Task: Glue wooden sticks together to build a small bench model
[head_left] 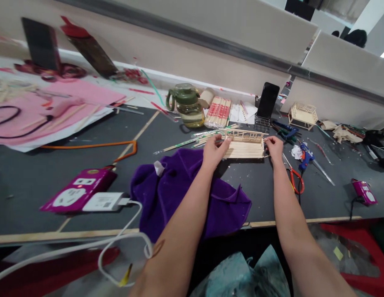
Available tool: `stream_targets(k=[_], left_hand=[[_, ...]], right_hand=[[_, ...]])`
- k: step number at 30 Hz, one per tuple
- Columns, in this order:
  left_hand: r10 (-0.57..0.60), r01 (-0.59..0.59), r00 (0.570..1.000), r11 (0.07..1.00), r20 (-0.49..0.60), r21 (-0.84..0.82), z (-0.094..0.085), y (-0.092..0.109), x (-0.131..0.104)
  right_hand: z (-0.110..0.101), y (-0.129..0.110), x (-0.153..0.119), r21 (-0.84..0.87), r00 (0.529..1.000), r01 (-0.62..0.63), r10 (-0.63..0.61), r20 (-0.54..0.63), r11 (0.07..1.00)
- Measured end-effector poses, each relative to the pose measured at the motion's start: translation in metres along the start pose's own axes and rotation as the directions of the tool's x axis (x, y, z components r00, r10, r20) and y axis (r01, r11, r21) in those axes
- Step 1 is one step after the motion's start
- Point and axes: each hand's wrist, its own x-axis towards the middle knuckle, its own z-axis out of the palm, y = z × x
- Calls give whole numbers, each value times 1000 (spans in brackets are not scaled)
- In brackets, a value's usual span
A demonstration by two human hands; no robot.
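Between my hands is a small model bench [243,149] built of thin wooden sticks, with a slatted base and a railed back. My left hand [214,152] grips its left end, thumb on top and fingers behind. At the right end, the fingers of my right hand [274,147] are pinched together against the corner; whether a small piece is between them I cannot make out. A purple cloth [176,185] lies under my left forearm. Red-handled scissors [297,181] and a blue glue gun [307,156] lie right of my right hand.
Behind the bench stand a green-lidded jug [187,105], bundled chopsticks [218,112] and a propped phone [267,101]. A second stick model [303,115] sits at the back right. On the left are a purple power socket [78,187], a white cable [130,227] and pink sheets [86,93].
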Motion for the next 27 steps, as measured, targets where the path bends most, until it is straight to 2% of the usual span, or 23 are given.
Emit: stream_targets(k=[11, 27], left_hand=[[25, -25, 999, 1000, -34, -13, 2, -1, 2], [-25, 23, 999, 995, -23, -100, -1, 9, 2]], right_hand=[[0, 4, 1, 14, 1000, 3, -4, 6, 1000], [-2, -4, -2, -3, 1000, -13, 13, -1, 1000]])
